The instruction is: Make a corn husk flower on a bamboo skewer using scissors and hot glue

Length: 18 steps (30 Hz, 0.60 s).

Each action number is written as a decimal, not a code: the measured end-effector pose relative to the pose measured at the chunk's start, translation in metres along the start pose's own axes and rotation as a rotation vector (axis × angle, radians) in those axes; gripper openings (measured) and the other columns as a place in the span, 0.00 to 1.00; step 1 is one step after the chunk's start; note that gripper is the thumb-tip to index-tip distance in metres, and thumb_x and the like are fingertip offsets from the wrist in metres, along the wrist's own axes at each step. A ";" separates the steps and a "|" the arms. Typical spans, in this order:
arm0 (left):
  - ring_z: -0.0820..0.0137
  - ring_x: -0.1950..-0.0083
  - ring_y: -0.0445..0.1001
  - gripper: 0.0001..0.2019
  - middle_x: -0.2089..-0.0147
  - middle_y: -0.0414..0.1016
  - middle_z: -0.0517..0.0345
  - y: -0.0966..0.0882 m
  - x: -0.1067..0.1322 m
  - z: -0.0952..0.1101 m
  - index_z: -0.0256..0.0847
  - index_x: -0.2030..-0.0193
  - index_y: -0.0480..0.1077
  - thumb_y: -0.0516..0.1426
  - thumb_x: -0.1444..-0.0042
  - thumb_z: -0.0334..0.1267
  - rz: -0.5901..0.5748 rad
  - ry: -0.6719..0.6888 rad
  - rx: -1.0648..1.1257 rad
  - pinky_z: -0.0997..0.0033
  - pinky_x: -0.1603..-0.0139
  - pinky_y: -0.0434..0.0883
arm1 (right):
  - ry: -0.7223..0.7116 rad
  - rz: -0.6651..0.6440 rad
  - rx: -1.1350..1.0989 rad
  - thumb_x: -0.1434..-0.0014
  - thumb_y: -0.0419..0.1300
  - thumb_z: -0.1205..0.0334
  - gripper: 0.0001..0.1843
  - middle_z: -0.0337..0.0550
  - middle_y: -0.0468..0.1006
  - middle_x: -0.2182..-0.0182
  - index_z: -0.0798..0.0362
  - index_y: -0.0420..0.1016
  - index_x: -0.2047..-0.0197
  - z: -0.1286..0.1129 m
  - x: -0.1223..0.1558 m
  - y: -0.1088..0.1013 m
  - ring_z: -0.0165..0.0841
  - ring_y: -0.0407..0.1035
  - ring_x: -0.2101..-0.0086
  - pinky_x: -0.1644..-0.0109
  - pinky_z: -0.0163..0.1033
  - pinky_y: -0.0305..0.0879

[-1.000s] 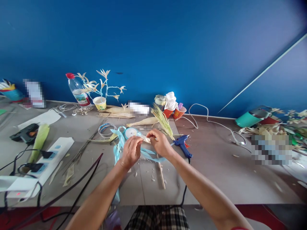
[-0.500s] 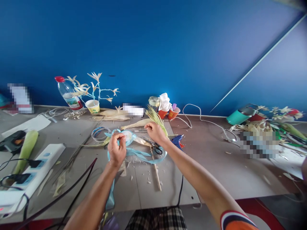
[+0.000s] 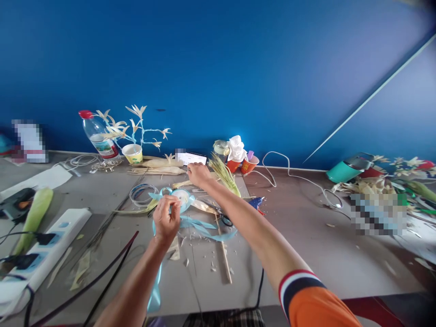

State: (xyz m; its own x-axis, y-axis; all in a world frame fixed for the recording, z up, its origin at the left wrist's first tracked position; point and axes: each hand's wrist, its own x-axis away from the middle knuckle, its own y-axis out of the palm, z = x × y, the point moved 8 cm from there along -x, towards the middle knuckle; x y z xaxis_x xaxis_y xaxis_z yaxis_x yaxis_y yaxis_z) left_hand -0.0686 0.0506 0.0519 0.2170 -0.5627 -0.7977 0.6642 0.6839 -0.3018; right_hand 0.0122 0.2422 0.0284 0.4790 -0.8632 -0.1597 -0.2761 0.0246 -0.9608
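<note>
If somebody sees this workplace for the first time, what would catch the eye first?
Probably the vivid blue wall, which fills the upper half. The pale flowers on blue stems also stand out at left, in a yellow cup beside a bottle. Near the middle, the left hand is by light-blue ribbon, the right hand farther back.

Two hands (image 3: 166, 215) (image 3: 198, 174); one ribbon roll (image 3: 182, 195); one scissors (image 3: 225, 220); one glue gun (image 3: 256, 203); one pale stick (image 3: 225, 263). Three upright cups — one yellow (image 3: 132, 155), two red (image 3: 233, 165) (image 3: 249, 165). One red-capped bottle (image 3: 102, 140), one jar (image 3: 221, 147), one power strip (image 3: 68, 231) with two plugs (image 3: 47, 238) (image 3: 25, 262) visible — scraps (image 3: 213, 269) too small to count.
</note>
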 end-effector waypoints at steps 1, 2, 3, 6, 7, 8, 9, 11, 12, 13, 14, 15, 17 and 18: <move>0.70 0.70 0.70 0.10 0.73 0.71 0.57 0.000 0.000 0.001 0.42 0.73 0.62 0.50 0.40 0.35 -0.012 0.010 -0.008 0.70 0.66 0.67 | -0.005 -0.015 0.008 0.39 0.50 0.63 0.15 0.52 0.74 0.53 0.55 0.71 0.52 -0.003 -0.007 0.006 0.43 0.64 0.52 0.51 0.45 0.59; 0.70 0.71 0.69 0.11 0.74 0.71 0.57 0.001 0.000 0.001 0.42 0.74 0.62 0.49 0.40 0.34 -0.024 0.020 -0.015 0.70 0.66 0.67 | -0.011 -0.029 0.015 0.39 0.50 0.63 0.15 0.52 0.74 0.53 0.56 0.71 0.52 -0.005 -0.012 0.013 0.44 0.63 0.51 0.50 0.46 0.58; 0.70 0.71 0.69 0.11 0.74 0.71 0.57 0.001 0.000 0.002 0.42 0.75 0.62 0.49 0.40 0.34 -0.032 0.028 -0.022 0.70 0.66 0.66 | -0.019 -0.041 0.022 0.39 0.50 0.64 0.15 0.53 0.74 0.53 0.56 0.71 0.52 -0.008 -0.017 0.019 0.44 0.63 0.51 0.50 0.46 0.58; 0.70 0.71 0.69 0.12 0.74 0.70 0.57 0.001 0.000 0.006 0.42 0.75 0.61 0.49 0.40 0.33 -0.051 0.063 -0.046 0.70 0.66 0.66 | -0.046 -0.070 0.035 0.40 0.50 0.66 0.15 0.54 0.74 0.52 0.56 0.70 0.52 -0.017 -0.027 0.036 0.43 0.61 0.49 0.48 0.47 0.56; 0.70 0.71 0.69 0.11 0.74 0.71 0.57 0.001 -0.001 0.008 0.42 0.74 0.62 0.49 0.40 0.33 -0.054 0.077 -0.054 0.70 0.66 0.66 | -0.053 -0.079 0.037 0.40 0.50 0.66 0.15 0.54 0.73 0.52 0.56 0.69 0.51 -0.020 -0.029 0.040 0.43 0.60 0.48 0.47 0.46 0.55; 0.70 0.71 0.69 0.11 0.74 0.71 0.57 0.001 -0.002 0.010 0.42 0.74 0.62 0.50 0.40 0.32 -0.053 0.090 -0.059 0.70 0.66 0.66 | -0.058 -0.086 0.039 0.41 0.50 0.67 0.15 0.53 0.73 0.51 0.56 0.69 0.50 -0.021 -0.031 0.044 0.43 0.60 0.48 0.46 0.46 0.55; 0.70 0.71 0.69 0.11 0.74 0.71 0.57 0.001 -0.002 0.013 0.42 0.74 0.62 0.50 0.40 0.32 -0.051 0.104 -0.060 0.70 0.66 0.66 | -0.061 -0.094 0.040 0.41 0.51 0.67 0.16 0.53 0.72 0.50 0.56 0.68 0.50 -0.023 -0.032 0.048 0.42 0.60 0.48 0.46 0.46 0.55; 0.70 0.71 0.69 0.10 0.74 0.70 0.56 0.001 -0.003 0.016 0.42 0.73 0.62 0.49 0.40 0.31 -0.053 0.123 -0.057 0.70 0.66 0.66 | -0.061 -0.105 0.042 0.43 0.52 0.68 0.18 0.53 0.72 0.50 0.55 0.66 0.48 -0.025 -0.036 0.054 0.42 0.59 0.47 0.46 0.45 0.56; 0.70 0.71 0.69 0.11 0.74 0.70 0.56 0.001 -0.003 0.017 0.42 0.73 0.62 0.49 0.40 0.31 -0.055 0.127 -0.057 0.70 0.66 0.66 | -0.060 -0.109 0.043 0.43 0.53 0.68 0.19 0.53 0.72 0.50 0.55 0.66 0.47 -0.025 -0.037 0.056 0.43 0.59 0.47 0.47 0.45 0.56; 0.70 0.71 0.68 0.11 0.74 0.70 0.56 0.002 -0.004 0.018 0.42 0.74 0.62 0.49 0.40 0.31 -0.060 0.126 -0.058 0.70 0.66 0.66 | -0.058 -0.111 0.044 0.44 0.53 0.69 0.20 0.54 0.72 0.50 0.56 0.65 0.47 -0.026 -0.038 0.057 0.43 0.59 0.47 0.47 0.45 0.56; 0.70 0.71 0.68 0.11 0.74 0.70 0.56 0.002 -0.003 0.017 0.42 0.74 0.62 0.49 0.40 0.31 -0.063 0.122 -0.059 0.70 0.66 0.66 | -0.059 -0.111 0.045 0.44 0.54 0.69 0.20 0.55 0.72 0.50 0.56 0.66 0.47 -0.026 -0.039 0.057 0.44 0.59 0.47 0.47 0.46 0.56; 0.69 0.71 0.69 0.11 0.74 0.70 0.56 0.003 -0.003 0.017 0.42 0.74 0.62 0.49 0.40 0.31 -0.065 0.116 -0.057 0.69 0.66 0.67 | -0.061 -0.111 0.046 0.44 0.53 0.69 0.19 0.55 0.71 0.50 0.57 0.66 0.48 -0.027 -0.040 0.056 0.44 0.58 0.47 0.46 0.46 0.56; 0.69 0.71 0.69 0.11 0.74 0.71 0.56 0.003 -0.003 0.016 0.42 0.74 0.62 0.49 0.40 0.31 -0.067 0.111 -0.046 0.69 0.65 0.66 | -0.068 -0.111 0.045 0.43 0.53 0.67 0.17 0.55 0.71 0.49 0.56 0.69 0.50 -0.029 -0.041 0.052 0.45 0.59 0.47 0.46 0.47 0.57; 0.69 0.71 0.69 0.11 0.74 0.71 0.56 0.003 -0.002 0.015 0.41 0.74 0.62 0.49 0.40 0.30 -0.067 0.111 -0.040 0.69 0.66 0.66 | -0.070 -0.112 0.043 0.43 0.53 0.66 0.16 0.55 0.70 0.49 0.56 0.70 0.52 -0.030 -0.042 0.049 0.45 0.59 0.47 0.46 0.47 0.57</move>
State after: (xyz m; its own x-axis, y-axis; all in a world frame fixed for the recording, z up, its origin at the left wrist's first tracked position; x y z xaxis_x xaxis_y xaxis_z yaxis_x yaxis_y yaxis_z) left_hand -0.0563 0.0467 0.0609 0.0910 -0.5547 -0.8270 0.6452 0.6655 -0.3753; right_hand -0.0462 0.2644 -0.0052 0.5626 -0.8242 -0.0648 -0.1824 -0.0473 -0.9821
